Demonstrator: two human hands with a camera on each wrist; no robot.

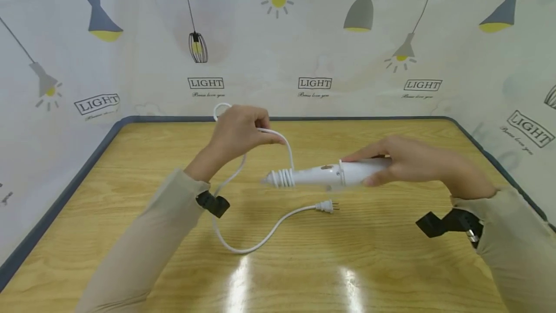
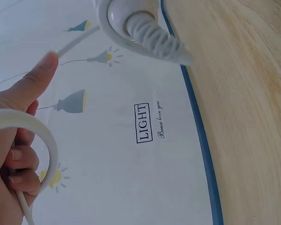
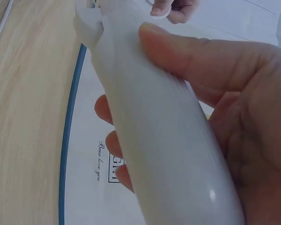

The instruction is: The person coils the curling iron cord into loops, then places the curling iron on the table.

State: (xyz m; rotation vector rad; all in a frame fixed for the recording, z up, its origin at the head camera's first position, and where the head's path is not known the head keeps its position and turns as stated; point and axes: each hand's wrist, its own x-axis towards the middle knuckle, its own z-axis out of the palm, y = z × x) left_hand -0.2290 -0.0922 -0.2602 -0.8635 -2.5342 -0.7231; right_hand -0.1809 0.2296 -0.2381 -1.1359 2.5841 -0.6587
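Observation:
A white, wand-shaped appliance that looks like a curling iron (image 1: 319,175) is held up off the table, lying roughly level. My right hand (image 1: 408,161) grips its thick smooth end; in the right wrist view the thumb and fingers (image 3: 114,144) close round opposite sides. White power cord (image 2: 42,129) is wound in several tight turns about the slim end. My left hand (image 1: 241,127) holds the loose cord beyond those turns, curled fingers round it and thumb stretched out. The two-pronged plug (image 1: 326,206) lies on the table below the appliance.
The wooden table (image 1: 391,264) has a dark blue border at its back and sides. Slack cord curves over the tabletop towards the plug. Behind stands a pale wall covering (image 1: 260,52) printed with lamps. Black straps (image 1: 213,203) are on both wrists.

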